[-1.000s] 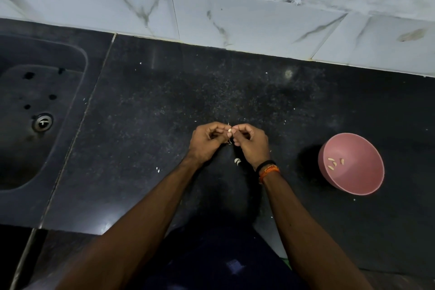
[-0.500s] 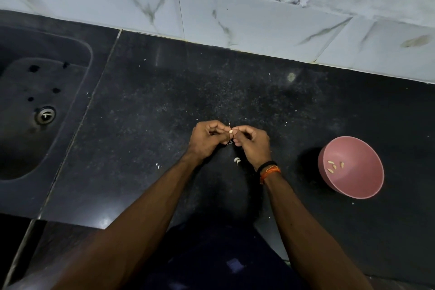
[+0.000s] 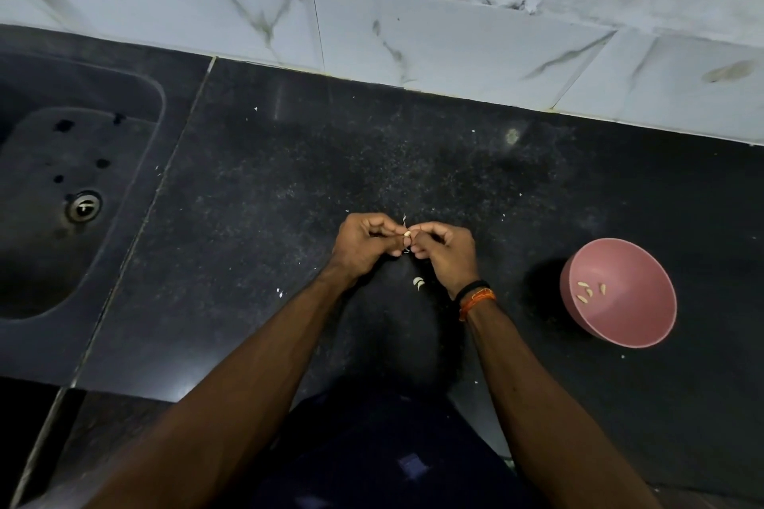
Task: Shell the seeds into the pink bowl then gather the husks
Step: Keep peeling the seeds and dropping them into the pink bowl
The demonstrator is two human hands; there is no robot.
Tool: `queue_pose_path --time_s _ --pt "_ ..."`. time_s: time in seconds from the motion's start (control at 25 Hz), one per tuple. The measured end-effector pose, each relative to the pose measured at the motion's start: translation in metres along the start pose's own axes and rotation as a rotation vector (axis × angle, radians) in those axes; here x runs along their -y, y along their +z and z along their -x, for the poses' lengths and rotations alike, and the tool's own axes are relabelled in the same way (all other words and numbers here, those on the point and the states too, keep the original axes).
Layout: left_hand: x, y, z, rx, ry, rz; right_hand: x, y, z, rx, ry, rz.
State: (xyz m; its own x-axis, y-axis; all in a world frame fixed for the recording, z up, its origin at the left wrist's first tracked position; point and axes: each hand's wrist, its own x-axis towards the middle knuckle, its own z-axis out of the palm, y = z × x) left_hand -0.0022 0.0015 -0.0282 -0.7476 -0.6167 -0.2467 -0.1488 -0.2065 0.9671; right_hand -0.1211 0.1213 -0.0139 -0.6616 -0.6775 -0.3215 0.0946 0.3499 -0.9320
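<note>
Left hand and right hand apparently pinch one seed.

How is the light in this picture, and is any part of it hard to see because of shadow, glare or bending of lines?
Head view: dim light; a dark shadow lies left of the pink bowl, another covers the counter under the arms. The tile edge curves from the wide lens. The seed pinched between the left hand and right hand is small but sharp. Faint glare near the counter's front edge.

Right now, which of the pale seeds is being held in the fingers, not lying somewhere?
The seed pinched between the left hand and right hand. The others lie in the pink bowl or on the counter.
</note>
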Motion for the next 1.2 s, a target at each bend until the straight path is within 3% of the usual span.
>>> queue_pose_path --time_s 0.88,1.08,1.2 --pt "-0.009 -0.001 0.003 0.02 -0.033 0.129 0.006 -0.001 0.005 -0.053 -0.018 0.077" --pt "-0.008 -0.002 0.004 -0.005 -0.024 0.15 0.013 -0.003 0.003 -0.118 -0.088 0.24" --pt "-0.007 -0.001 0.005 -0.021 -0.019 0.15 0.021 -0.006 0.002 -0.067 -0.179 0.353"
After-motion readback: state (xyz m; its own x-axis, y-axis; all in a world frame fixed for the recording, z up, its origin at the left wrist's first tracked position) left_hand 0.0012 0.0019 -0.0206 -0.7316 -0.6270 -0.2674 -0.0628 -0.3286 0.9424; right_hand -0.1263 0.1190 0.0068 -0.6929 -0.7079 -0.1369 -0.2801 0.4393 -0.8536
